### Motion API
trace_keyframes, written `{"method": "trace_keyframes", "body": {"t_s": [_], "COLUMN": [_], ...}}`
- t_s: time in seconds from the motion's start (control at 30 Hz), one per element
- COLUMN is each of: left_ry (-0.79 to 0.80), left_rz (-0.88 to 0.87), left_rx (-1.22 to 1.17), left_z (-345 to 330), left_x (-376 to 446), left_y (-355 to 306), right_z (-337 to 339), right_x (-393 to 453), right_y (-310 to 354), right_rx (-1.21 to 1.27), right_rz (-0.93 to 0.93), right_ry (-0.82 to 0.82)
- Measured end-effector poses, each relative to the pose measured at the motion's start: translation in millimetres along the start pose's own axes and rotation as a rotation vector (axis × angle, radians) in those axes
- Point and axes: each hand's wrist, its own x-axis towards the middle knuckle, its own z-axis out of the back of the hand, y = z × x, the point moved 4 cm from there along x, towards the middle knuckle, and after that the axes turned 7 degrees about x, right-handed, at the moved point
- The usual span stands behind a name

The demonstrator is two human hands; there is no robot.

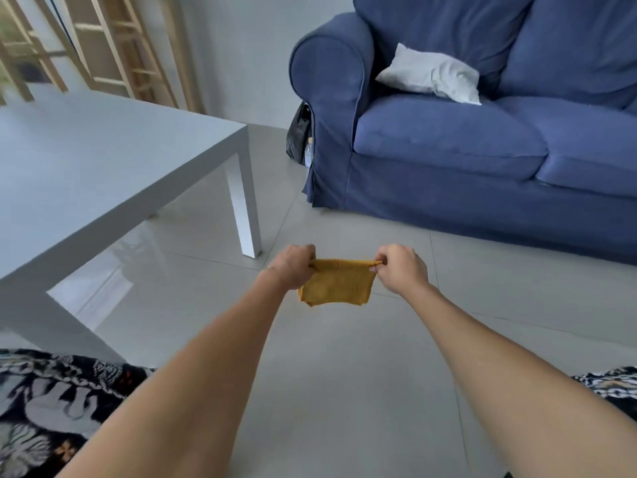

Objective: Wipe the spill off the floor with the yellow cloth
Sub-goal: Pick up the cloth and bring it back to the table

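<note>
A small yellow cloth (337, 283) hangs folded between both hands, above the glossy grey floor tiles (344, 374). My left hand (293, 267) pinches its top left corner. My right hand (401, 267) pinches the top right corner, and the top edge is pulled taut between them. Both arms reach straight forward. No spill shows clearly on the tiles; the floor only reflects light.
A grey low table (103, 174) stands at the left, its near leg (245, 208) just beyond my left hand. A blue sofa (465, 132) with a white cushion (431, 74) fills the right back. A black bag (299, 136) sits beside the sofa arm. Patterned fabric covers my knees (51, 408).
</note>
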Motion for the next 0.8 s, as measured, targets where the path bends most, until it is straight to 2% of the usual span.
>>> {"method": "trace_keyframes", "body": {"t_s": [0.23,0.5,0.8], "left_ry": [-0.159,-0.367,-0.626], "left_rz": [0.004,0.019,0.152], "left_rx": [0.000,-0.041,-0.294], "left_z": [84,168,198], "left_x": [-18,-64,-109], "left_y": [22,72,142], "right_z": [46,69,53], "right_x": [7,13,40], "right_y": [71,159,254], "right_rx": [0.028,0.103,0.236], "right_rz": [0.109,0.250,0.441], "right_ry": [-0.113,-0.151,-0.192]}}
